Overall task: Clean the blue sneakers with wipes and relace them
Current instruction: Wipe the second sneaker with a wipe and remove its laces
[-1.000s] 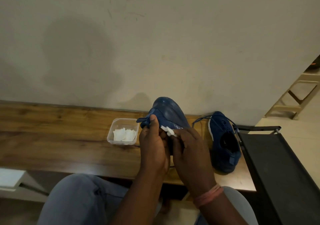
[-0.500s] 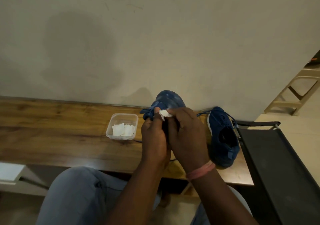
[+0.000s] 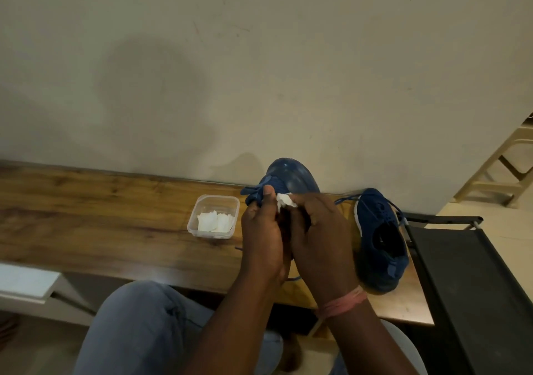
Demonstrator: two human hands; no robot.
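Meanwhile the right hand (image 3: 320, 239), pinching a white wipe (image 3: 284, 200), has slid up from the blue sneaker's (image 3: 291, 177) tongue toward its toe at twelve o'clock, while the left hand (image 3: 261, 230) grips its laces (image 3: 253, 193), so wiping is likely continuing.

Blue sneaker (image 3: 291, 174) held up over table edge, toe pointing away twd wall, mostly hidden by hands; white wipe (image 3: 284, 200) crumpled, pressed against its upper. 2nd blue sneaker (image 3: 380, 242) on table just to the right, opening up, laces loose. More white wipes (image 3: 215, 221) folded in clear tub (image 3: 202, 206) to the left.
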